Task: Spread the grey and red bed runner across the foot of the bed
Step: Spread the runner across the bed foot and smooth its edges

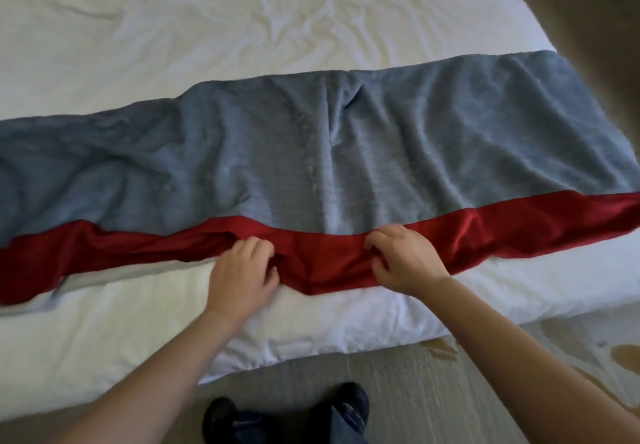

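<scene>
**Bed runner gripped at its red border, near the foot edge of the bed**

Head view. The bed runner is shown lying crosswise on the bed. It runs from the left margin of the picture to the bed's right edge, where its end is draped over the side. The grey field is rumpled, with creases gathered towards the middle. The red band forms the runner's near border and is wavy rather than straight. A strip of white bedding is left exposed between this band and the foot edge of the bed.

The left hand is placed on the red band slightly left of the runner's middle. Its fingers are curled into a bunched fold of the red cloth, which is gripped. The right hand is set just right of the middle, with fingers and thumb curled round a pinch of the same band. Between the two hands the red cloth sags towards the foot edge in a shallow point. Both hands are thus located at the runner's near border, with the grey field lying beyond them.

Below the foot edge, the floor and a pair of dark shoes are seen.
</scene>
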